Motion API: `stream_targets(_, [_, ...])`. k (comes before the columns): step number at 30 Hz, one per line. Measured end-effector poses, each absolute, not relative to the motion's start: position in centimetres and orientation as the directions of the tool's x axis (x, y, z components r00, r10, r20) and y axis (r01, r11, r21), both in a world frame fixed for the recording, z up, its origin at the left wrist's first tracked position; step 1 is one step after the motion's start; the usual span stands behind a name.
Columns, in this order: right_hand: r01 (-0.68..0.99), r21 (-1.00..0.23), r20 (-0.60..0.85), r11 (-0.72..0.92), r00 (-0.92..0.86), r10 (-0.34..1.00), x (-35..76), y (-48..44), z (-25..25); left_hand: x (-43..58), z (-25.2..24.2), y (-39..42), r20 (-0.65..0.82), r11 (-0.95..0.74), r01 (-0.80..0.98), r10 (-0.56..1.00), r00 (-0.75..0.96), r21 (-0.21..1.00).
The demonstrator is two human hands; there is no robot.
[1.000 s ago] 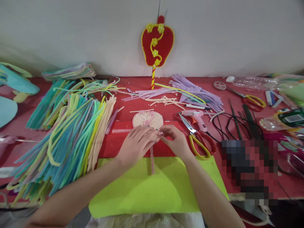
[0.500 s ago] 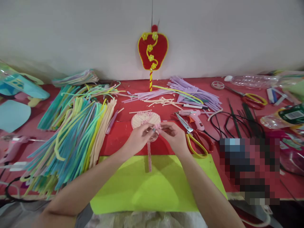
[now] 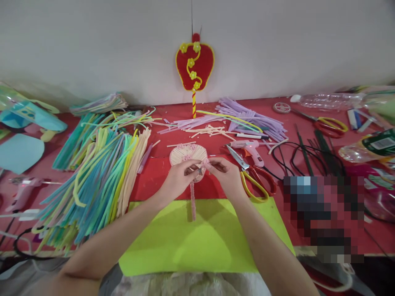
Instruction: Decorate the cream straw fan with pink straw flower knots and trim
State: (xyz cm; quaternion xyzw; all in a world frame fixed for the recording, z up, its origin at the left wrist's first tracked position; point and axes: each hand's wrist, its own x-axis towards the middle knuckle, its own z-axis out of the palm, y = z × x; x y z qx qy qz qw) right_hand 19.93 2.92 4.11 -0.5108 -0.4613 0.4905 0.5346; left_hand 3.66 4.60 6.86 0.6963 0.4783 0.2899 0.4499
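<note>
A small pink pipe-cleaner flower is pinched in the fingertips of my right hand. My left hand is closed just beside it, thumb and fingers together; a small greyish spot shows at its fingertips, too small to make out. Beneath both hands lies a round fan of pale strands with pink trim and pink flowers. Its fuzzy pink handle reaches down over a lime-green sheet. My fingers hide part of the fan's lower face.
Scissors and a pink glue gun lie right of my right hand. Bundled pipe cleaners spread at left, with purple ones behind. A red fan stands against the wall. Black cables cross the right side.
My hands have drawn slightly apart at the fingertips, with the pink flower now at the right fingers. The whole view has shifted a little; the fan stays beneath my hands.
</note>
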Motion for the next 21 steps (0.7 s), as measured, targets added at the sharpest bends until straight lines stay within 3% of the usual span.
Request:
stream_targets(9, [-0.056,-0.998,-0.011,-0.009,0.027,1.000,21.0,3.4,4.5,2.8,8.1,5.7,-0.048,-0.237,0.543,0.887,0.458,0.805])
stream_targets(21, [0.039,-0.998,-0.055,-0.051,-0.097,0.994,21.4,3.2,4.7,2.2,9.6,6.7,-0.137,-0.276,0.561,0.800,0.584,0.780])
